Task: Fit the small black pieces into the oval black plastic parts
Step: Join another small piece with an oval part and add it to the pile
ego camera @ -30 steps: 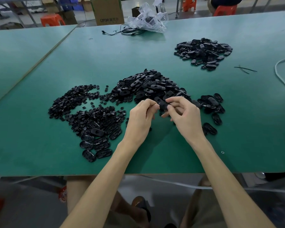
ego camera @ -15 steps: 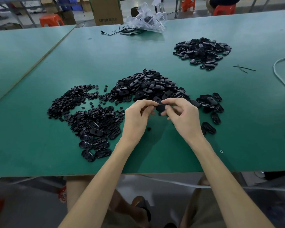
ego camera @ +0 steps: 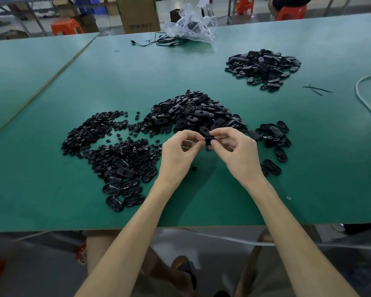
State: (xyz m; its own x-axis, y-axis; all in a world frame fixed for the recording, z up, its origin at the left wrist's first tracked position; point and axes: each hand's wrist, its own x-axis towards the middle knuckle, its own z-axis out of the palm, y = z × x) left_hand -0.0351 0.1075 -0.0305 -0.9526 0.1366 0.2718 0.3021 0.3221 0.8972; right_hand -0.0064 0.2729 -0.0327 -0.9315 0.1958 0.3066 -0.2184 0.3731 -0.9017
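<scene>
My left hand (ego camera: 178, 155) and my right hand (ego camera: 236, 153) meet above the green table (ego camera: 51, 200), both pinching one oval black part (ego camera: 208, 139) between thumbs and fingertips; it is mostly hidden by the fingers. Just behind the hands lies a heap of oval black parts (ego camera: 193, 112). A spread of small black pieces (ego camera: 99, 136) covers the table to the left. One small black piece (ego camera: 193, 168) lies alone below my hands.
Several oval parts (ego camera: 124, 189) lie near the front left, more (ego camera: 274, 138) to the right of my right hand. A second heap (ego camera: 263, 67) sits far right. A plastic bag (ego camera: 191, 24) and black cable (ego camera: 159, 42) lie at the far edge, a white cord (ego camera: 364, 97) at right.
Both hands have lifted slightly and turned the oval part between the fingertips; the fingers of the left hand have spread a little. The heaps have not moved.
</scene>
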